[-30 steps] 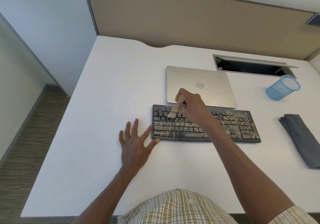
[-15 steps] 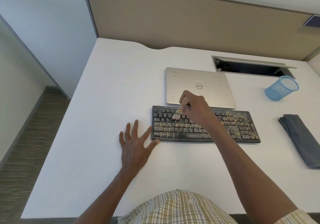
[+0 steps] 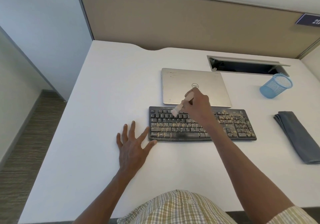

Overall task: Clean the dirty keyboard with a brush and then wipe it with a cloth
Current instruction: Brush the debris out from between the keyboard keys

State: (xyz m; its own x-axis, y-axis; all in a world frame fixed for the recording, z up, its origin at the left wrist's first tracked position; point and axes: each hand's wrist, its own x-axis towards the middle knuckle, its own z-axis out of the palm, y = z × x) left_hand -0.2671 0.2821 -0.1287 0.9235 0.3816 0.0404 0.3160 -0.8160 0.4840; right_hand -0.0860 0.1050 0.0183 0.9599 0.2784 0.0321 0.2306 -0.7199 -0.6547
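Note:
A black keyboard speckled with tan crumbs lies on the white desk. My right hand grips a small wooden brush, whose pale bristles touch the upper left key rows. My left hand lies flat on the desk with fingers spread, its thumb and forefinger against the keyboard's left front corner. A folded grey cloth rests at the right edge of the desk.
A closed silver laptop sits just behind the keyboard. A blue mesh cup lies tipped at the back right, near an open cable slot. A tan partition stands behind the desk.
My right hand has moved the brush up from the middle rows toward the top row and slightly right. My left hand has stayed put.

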